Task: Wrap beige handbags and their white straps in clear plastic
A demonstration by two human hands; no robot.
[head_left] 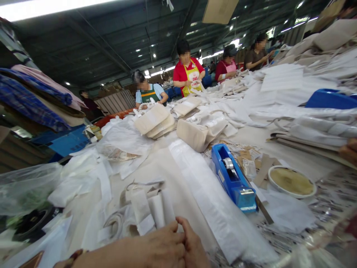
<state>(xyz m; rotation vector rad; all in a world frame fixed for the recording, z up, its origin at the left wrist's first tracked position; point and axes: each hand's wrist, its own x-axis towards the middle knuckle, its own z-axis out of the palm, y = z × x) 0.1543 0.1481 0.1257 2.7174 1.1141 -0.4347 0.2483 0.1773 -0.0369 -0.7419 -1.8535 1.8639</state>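
My left hand (163, 242) reaches in from the bottom left, with a bracelet at its wrist and its fingers curled. Against its fingertips presses my right hand (193, 243), partly cut off by the lower edge. Both hands are closed together, and whatever lies between their fingers is hidden. Just beyond them sit rolled and folded off-white fabric strips (143, 208). To the right of the hands runs a long white strip in clear plastic (206, 193). A blue tape dispenser (234, 178) stands beside that strip.
Stacked beige fabric pieces (156, 119) lie farther back on the table. A round shallow tub (291, 181) and a metal ruler (263, 210) are at right. White plastic bags (125, 136) pile up at left. Several co-workers, one in a yellow apron (192, 76), work across the table.
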